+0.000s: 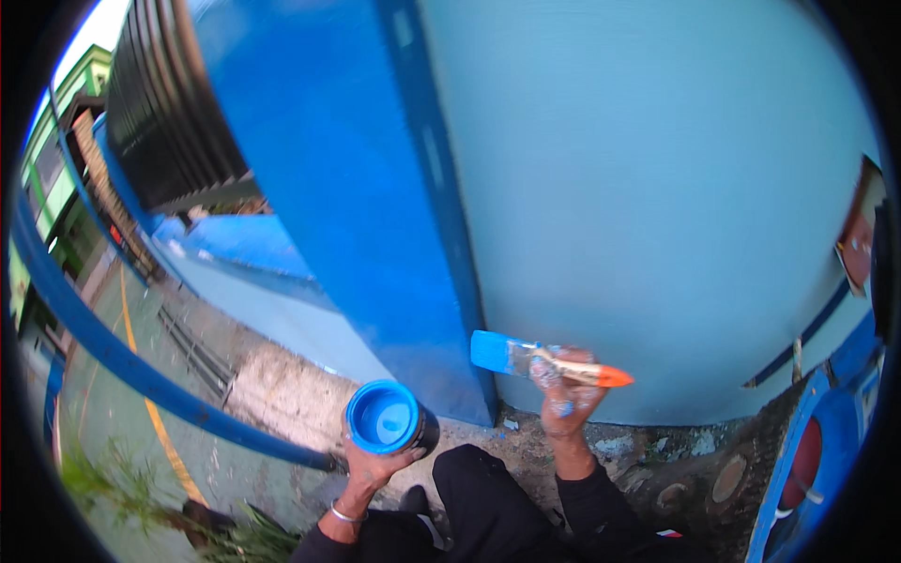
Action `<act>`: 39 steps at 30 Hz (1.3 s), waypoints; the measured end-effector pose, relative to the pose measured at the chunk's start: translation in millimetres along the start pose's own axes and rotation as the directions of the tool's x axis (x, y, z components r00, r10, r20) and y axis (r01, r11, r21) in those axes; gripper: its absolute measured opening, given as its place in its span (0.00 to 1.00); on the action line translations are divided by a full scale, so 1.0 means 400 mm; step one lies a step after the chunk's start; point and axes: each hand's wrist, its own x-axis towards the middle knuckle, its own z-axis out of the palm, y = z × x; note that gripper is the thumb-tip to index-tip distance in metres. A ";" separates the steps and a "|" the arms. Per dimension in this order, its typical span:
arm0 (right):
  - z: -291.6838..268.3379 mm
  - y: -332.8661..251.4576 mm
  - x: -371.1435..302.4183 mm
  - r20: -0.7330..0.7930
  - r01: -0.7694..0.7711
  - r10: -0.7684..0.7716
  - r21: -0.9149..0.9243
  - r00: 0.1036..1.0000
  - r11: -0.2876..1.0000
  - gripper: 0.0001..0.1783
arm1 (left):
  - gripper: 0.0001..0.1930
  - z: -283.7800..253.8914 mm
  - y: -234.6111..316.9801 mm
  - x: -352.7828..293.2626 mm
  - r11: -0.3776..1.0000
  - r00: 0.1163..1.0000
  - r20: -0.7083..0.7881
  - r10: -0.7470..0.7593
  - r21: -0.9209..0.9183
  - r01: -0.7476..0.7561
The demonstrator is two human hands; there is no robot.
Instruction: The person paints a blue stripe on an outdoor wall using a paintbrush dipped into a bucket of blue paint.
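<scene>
In my right hand (563, 389) is a flat paintbrush (516, 357), held sideways by its handle. Blue paint coats its bristles, which point left toward the pillar, and the handle's tip is orange. Paint smears cover the fingers of that hand. My left hand (375, 462) grips a paint can (383, 418) from below and the side, its blue rim facing up and blue paint inside. Ahead stands a deep blue pillar (347, 188), beside a light blue wall (648, 206). The bristles appear close to the pillar's lower right edge; whether they touch it I cannot tell.
A curved blue pole (169, 389) rises on the left, near green plants (235, 540). Dark slatted metal (164, 103) adjoins the pillar. Rough ground with stones (727, 479) runs along the wall's foot. At the lower right is a blue-framed object (798, 469).
</scene>
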 end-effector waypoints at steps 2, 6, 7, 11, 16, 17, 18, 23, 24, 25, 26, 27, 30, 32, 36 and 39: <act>0.045 -0.078 0.031 0.206 -0.069 0.061 0.035 0.977 0.997 0.15 | 0.56 -0.005 -0.012 0.000 0.997 0.997 -0.028 0.069 0.046 -0.067; 0.183 -0.142 0.057 0.622 -0.186 0.224 -0.127 0.751 0.974 0.15 | 0.57 0.018 -0.006 0.006 0.996 0.995 -0.035 0.093 -0.011 -0.094; 0.227 -0.141 0.065 0.739 -0.080 0.237 -0.242 0.630 0.967 0.14 | 0.57 0.019 -0.001 0.002 0.995 0.996 -0.026 0.085 -0.052 -0.087; 0.334 -0.115 0.086 0.896 0.335 0.355 -0.432 0.267 0.837 0.14 | 0.56 0.030 0.013 0.004 0.999 0.999 0.010 0.045 -0.018 -0.045; 0.365 -0.043 0.056 0.901 0.494 0.409 -0.425 0.147 0.758 0.15 | 0.57 0.040 0.017 0.005 0.998 0.998 0.061 0.016 -0.056 -0.012; 0.363 -0.035 0.051 0.894 0.504 0.424 -0.435 0.145 0.746 0.15 | 0.57 0.040 0.006 0.003 0.999 0.998 0.055 0.027 -0.018 -0.026; 0.363 -0.031 0.050 0.887 0.515 0.439 -0.446 0.145 0.732 0.14 | 0.57 0.040 -0.002 0.001 0.999 0.998 0.050 0.039 0.020 -0.040; 0.335 -0.059 0.090 0.879 0.441 0.439 -0.474 0.186 0.763 0.14 | 0.58 0.040 0.000 0.002 0.999 0.999 0.032 0.042 -0.005 -0.042; 0.333 -0.062 0.096 0.872 0.394 0.437 -0.489 0.220 0.778 0.14 | 0.58 0.040 0.005 0.007 0.999 0.999 0.034 0.038 -0.025 -0.037; 0.331 -0.054 0.090 0.872 0.395 0.435 -0.489 0.224 0.777 0.14 | 0.58 0.037 0.003 0.011 0.999 0.998 0.038 0.041 -0.025 -0.040; 0.326 -0.041 0.074 0.890 0.437 0.405 -0.456 0.211 0.775 0.15 | 0.57 0.033 -0.001 0.009 0.999 0.998 0.055 0.030 -0.017 -0.029; 0.326 -0.033 0.064 0.906 0.478 0.375 -0.422 0.196 0.770 0.15 | 0.57 0.032 -0.005 0.009 1.000 0.997 0.072 0.019 -0.008 -0.018; 0.343 -0.028 0.059 0.860 0.491 0.488 -0.494 0.153 0.717 0.17 | 0.57 0.039 -0.012 0.016 0.999 0.999 0.046 0.027 -0.046 -0.025; 0.334 -0.052 0.076 0.861 0.431 0.459 -0.508 0.220 0.746 0.17 | 0.56 0.045 -0.006 0.014 0.998 0.998 0.029 0.051 -0.029 -0.050; 0.299 -0.101 0.102 0.817 0.158 0.372 -0.479 0.442 0.864 0.14 | 0.55 0.035 0.029 0.018 0.992 0.995 0.025 0.097 0.074 -0.098; 0.254 -0.094 0.085 0.753 0.058 0.387 -0.489 0.532 0.870 0.16 | 0.54 0.040 0.038 0.017 0.993 0.994 0.021 0.111 0.026 -0.112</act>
